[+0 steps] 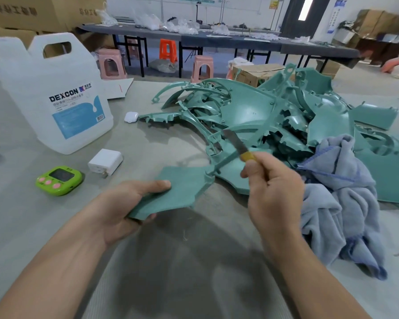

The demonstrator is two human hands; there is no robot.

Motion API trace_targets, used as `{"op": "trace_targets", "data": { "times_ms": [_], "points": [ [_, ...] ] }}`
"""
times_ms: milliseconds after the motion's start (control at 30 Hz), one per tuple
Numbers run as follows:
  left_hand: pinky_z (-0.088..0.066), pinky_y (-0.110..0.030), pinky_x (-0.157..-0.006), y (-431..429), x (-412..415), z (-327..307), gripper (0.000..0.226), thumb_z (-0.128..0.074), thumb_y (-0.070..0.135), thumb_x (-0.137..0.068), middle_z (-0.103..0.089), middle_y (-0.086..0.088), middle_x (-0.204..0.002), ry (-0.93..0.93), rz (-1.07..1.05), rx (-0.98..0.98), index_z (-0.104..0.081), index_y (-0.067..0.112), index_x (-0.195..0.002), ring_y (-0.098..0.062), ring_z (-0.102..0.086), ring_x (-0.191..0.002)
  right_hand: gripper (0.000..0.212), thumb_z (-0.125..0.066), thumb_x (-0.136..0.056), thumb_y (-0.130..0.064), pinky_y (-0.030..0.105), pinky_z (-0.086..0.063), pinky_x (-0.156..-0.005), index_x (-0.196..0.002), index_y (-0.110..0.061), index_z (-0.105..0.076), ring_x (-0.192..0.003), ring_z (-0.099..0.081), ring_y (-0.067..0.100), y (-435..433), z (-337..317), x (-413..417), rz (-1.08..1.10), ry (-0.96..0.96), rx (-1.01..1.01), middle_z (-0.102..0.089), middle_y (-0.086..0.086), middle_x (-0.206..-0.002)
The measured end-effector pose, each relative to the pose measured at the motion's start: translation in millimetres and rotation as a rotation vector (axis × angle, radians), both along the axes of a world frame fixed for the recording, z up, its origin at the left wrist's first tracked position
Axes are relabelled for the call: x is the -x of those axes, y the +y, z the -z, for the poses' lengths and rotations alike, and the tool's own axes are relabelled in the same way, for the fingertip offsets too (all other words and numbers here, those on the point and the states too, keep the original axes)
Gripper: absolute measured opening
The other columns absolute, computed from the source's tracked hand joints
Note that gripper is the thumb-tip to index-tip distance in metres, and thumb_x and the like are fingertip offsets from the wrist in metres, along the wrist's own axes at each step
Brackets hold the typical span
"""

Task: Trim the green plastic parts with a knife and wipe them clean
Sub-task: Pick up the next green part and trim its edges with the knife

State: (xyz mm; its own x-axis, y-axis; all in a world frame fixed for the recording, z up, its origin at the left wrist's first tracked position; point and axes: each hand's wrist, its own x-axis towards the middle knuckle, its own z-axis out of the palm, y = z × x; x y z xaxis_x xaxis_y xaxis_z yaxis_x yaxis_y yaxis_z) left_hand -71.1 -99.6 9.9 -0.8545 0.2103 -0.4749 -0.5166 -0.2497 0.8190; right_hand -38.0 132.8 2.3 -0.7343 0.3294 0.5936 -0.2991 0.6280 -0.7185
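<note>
My left hand (122, 208) grips the near edge of a flat green plastic part (182, 187), thumb on top, holding it just above the table. My right hand (272, 189) holds a knife (236, 143) by its yellow handle, the grey blade pointing up and to the left over a thin rib of that part. A big pile of green plastic parts (263, 111) lies behind and to the right. A crumpled blue-grey cloth (339, 199) sits on the table right of my right hand, partly over the pile.
A large white DEXCON jug (53, 95) stands at the left. In front of it lie a white charger block (105, 161) and a green timer (59, 180). A small white case (131, 116) lies near the pile. Stools, long tables and cartons fill the background.
</note>
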Motion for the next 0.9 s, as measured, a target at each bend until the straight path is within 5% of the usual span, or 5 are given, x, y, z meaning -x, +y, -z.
{"op": "trace_targets", "data": {
  "times_ms": [233, 433, 600, 800, 900],
  "points": [
    [-0.034, -0.014, -0.027, -5.5, -1.8, -1.2, 0.05, -0.063, 0.015, -0.076, -0.071, -0.028, -0.098, -0.129, 0.269, -0.116, -0.063, -0.009, -0.12, -0.01, -0.041, -0.03, 0.015, -0.075, -0.081, -0.017, 0.036, -0.04, -0.114, -0.093, -0.018, -0.085, -0.139, -0.047, 0.001, 18.3, -18.2, 4.8, -0.505, -0.195, 0.747, -0.062, -0.01, -0.142],
    [-0.043, -0.015, -0.032, -12.8, 1.6, -1.7, 0.053, -0.072, 0.023, -0.068, -0.066, -0.035, -0.116, -0.084, 0.191, -0.085, -0.072, -0.005, -0.113, -0.018, -0.06, -0.046, 0.017, -0.07, -0.075, -0.019, 0.034, -0.057, -0.089, -0.084, -0.015, -0.083, -0.096, -0.073, 0.014, 15.5, -22.8, 2.8, -0.567, -0.221, 0.849, -0.079, 0.005, -0.101],
    [-0.061, -0.033, -0.072, -28.0, 9.4, -3.4, 0.046, -0.062, 0.038, -0.086, -0.066, -0.016, -0.132, 0.032, 0.031, -0.431, -0.077, 0.004, -0.112, -0.03, -0.07, -0.103, 0.016, -0.065, -0.093, -0.005, 0.027, -0.061, -0.08, -0.096, -0.003, -0.08, -0.099, -0.075, 0.02, 8.7, -16.4, 5.8, -0.415, -0.225, 1.138, -0.078, 0.014, -0.105],
    [-0.037, -0.027, -0.069, -31.9, 11.4, -0.9, 0.041, -0.063, 0.012, -0.056, -0.068, -0.001, -0.103, 0.221, -0.028, -0.564, -0.076, 0.012, -0.095, -0.02, -0.062, -0.078, 0.025, -0.063, -0.095, -0.007, 0.028, -0.062, -0.074, -0.08, -0.009, -0.084, -0.09, -0.077, 0.017, 1.9, -11.0, 8.4, -0.418, -0.28, 1.286, -0.079, 0.013, -0.098],
    [-0.035, -0.029, -0.067, -24.3, 9.7, 2.3, 0.054, -0.044, -0.007, -0.07, -0.07, 0.0, -0.106, 0.358, -0.045, -0.162, -0.073, 0.015, -0.109, -0.017, -0.052, -0.082, 0.027, -0.063, -0.096, -0.009, 0.027, -0.062, -0.072, -0.078, -0.01, -0.084, -0.081, -0.077, 0.014, 1.3, -11.4, 8.7, -0.414, -0.299, 1.318, -0.079, 0.01, -0.091]
  ]
}}
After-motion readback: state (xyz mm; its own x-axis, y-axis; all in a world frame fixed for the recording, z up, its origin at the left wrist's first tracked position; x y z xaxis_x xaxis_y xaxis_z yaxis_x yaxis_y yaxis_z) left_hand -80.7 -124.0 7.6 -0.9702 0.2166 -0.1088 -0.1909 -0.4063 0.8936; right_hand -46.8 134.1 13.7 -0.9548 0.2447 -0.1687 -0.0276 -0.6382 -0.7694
